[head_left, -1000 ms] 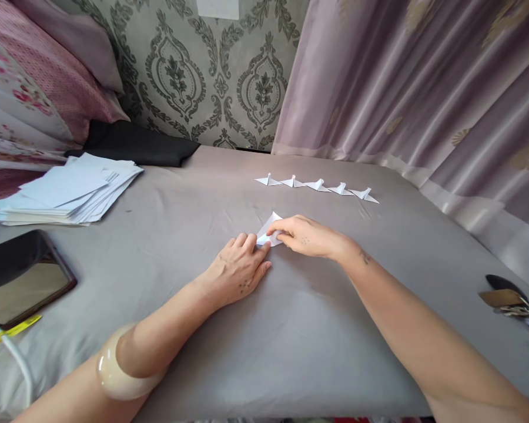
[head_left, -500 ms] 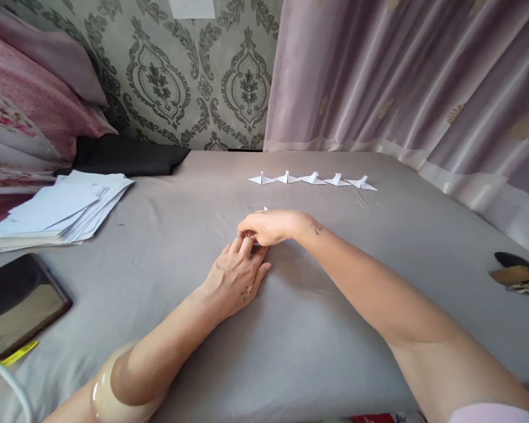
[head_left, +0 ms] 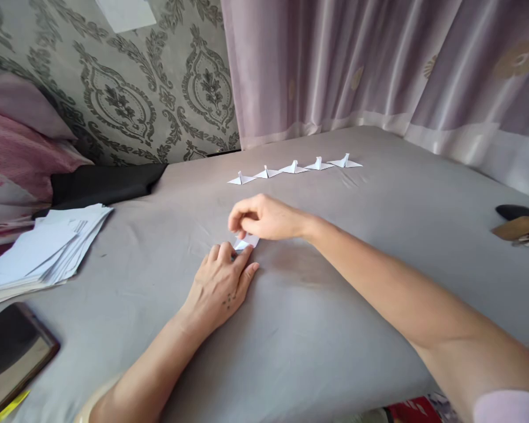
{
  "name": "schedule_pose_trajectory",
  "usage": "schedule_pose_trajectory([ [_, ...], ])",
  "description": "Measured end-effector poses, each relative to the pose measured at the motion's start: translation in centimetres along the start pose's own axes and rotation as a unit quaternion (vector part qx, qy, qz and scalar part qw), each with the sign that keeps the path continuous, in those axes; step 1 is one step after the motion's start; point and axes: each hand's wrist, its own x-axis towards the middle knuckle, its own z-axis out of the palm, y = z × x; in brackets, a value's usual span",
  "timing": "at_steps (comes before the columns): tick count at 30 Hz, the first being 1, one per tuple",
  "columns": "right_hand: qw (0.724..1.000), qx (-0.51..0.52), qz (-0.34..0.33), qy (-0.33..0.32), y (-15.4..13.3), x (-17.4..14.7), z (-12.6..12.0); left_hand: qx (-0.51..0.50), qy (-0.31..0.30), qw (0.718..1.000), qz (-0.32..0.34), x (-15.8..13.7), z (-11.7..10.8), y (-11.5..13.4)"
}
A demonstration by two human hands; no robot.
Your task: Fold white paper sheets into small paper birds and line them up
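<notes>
A small piece of folded white paper lies on the grey cloth, partly covered by both hands. My left hand rests palm down at its near edge, the index finger pinning the paper and the thumb held apart. Just above the far part of the paper is my right hand, its fingers curled in toward the thumb; what they hold, if anything, is hidden. Farther back, several folded white paper figures stand in a row, each with a raised point in the middle.
At the left are a stack of white paper sheets, a dark phone and a folded black cloth. A bunch of keys with a brown tag lies at the right edge. Purple curtains hang along the back right.
My right hand has lifted a little off the left fingers, and more of the folded paper shows. My left hand still rests at the paper. The view has turned to the right and tilted.
</notes>
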Motion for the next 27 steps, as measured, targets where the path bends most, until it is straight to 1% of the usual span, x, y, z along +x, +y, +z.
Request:
schedule_pose_trajectory([
  [1,0.999,0.002,0.003,0.049,0.4,-1.1,-0.2,-0.009,0.006,1.0,-0.005,0.1,0.1,-0.1],
  [2,0.997,-0.019,0.016,0.08,0.8,-2.2,-0.3,-0.02,0.014,1.0,-0.012,0.3,0.3,-0.3],
  [4,0.99,-0.083,0.052,0.101,2.0,-4.0,0.0,-0.046,0.032,0.998,-0.027,0.8,0.7,-0.7],
  [6,0.982,-0.132,0.064,0.12,3.1,-5.1,0.8,-0.073,0.045,0.995,-0.055,1.4,1.1,-1.2],
  [8,0.977,-0.17,0.047,0.121,3.8,-5.4,1.8,-0.104,0.054,0.99,-0.077,1.9,1.5,-1.6],
  [10,0.97,-0.201,0.036,0.135,3.8,-5.2,2.6,-0.138,0.067,0.985,-0.083,2.3,1.7,-1.9],
  [12,0.953,-0.238,0.03,0.182,3.3,-4.8,3.0,-0.157,0.083,0.982,-0.073,2.4,1.9,-1.9],
  [14,0.93,-0.292,-0.001,0.223,2.6,-4.5,2.9,-0.152,0.093,0.983,-0.052,2.4,2.0,-1.9],
  [16,0.912,-0.344,-0.048,0.217,2.2,-4.2,2.6,-0.135,0.099,0.985,-0.035,2.3,2.2,-1.9],
  [18,0.911,-0.366,-0.079,0.172,2.1,-4.0,2.4,-0.123,0.108,0.986,-0.024,2.3,2.3,-1.9],
  [20,0.924,-0.348,-0.085,0.133,2.3,-3.8,2.2,-0.119,0.125,0.985,-0.02,2.4,2.4,-1.9],
  [22,0.945,-0.291,-0.064,0.132,2.3,-3.6,1.8,-0.125,0.148,0.981,-0.02,2.4,2.3,-1.9],
  [24,0.967,-0.192,-0.01,0.167,2.0,-3.5,1.3,-0.151,0.167,0.974,-0.029,2.4,1.8,-1.7],
  [25,0.973,-0.132,0.024,0.186,1.7,-3.5,0.9,-0.173,0.174,0.969,-0.036,2.4,1.4,-1.6],
  [27,0.975,-0.005,0.092,0.204,0.9,-3.5,0.3,-0.228,0.182,0.955,-0.053,2.2,0.6,-1.3],
])
